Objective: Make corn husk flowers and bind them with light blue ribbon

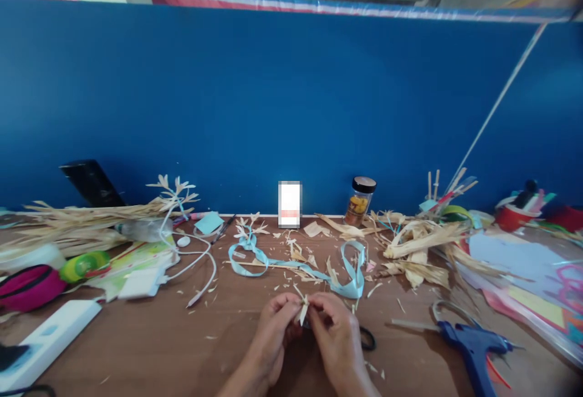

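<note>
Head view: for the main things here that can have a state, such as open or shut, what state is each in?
Left hand, grip closed on the pale piece
Right hand, grip closed on it too
Pale piece, held between both hands' fingertips
Jar, upright, lid on
Ribbon, loose, curled at both ends
Red cup, upright, holding pens
Glue gun, lying down; on or off cannot be told

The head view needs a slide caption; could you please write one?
Left hand and right hand pinch a pale husk piece, a light-blue ribbon beyond and a glue gun at right.
</note>
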### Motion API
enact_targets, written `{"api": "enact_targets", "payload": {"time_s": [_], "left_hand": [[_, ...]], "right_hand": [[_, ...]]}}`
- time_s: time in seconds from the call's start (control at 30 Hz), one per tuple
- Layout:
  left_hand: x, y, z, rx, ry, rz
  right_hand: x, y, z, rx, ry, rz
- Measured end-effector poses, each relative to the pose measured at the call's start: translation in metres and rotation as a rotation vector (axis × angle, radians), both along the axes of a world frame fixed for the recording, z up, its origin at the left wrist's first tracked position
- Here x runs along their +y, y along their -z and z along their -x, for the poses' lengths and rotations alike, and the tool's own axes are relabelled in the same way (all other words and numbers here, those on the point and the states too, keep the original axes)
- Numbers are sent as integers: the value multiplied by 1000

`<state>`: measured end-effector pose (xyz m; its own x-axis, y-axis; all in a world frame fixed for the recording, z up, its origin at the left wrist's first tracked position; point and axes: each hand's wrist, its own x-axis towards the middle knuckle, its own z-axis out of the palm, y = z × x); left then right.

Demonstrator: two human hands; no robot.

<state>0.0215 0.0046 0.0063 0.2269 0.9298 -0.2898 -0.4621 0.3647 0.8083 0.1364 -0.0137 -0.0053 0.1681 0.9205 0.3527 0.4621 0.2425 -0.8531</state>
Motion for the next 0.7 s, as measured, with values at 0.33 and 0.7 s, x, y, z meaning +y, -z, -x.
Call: {"api": "enact_targets", "payload": {"time_s": [0.33, 0.7], "left_hand": [[1, 9, 0, -29, -3, -40], [13, 2, 7, 224, -217, -154]], "right_hand": [[0, 1, 1, -17, 8, 69], [1, -2, 8, 333, -78, 131]]}}
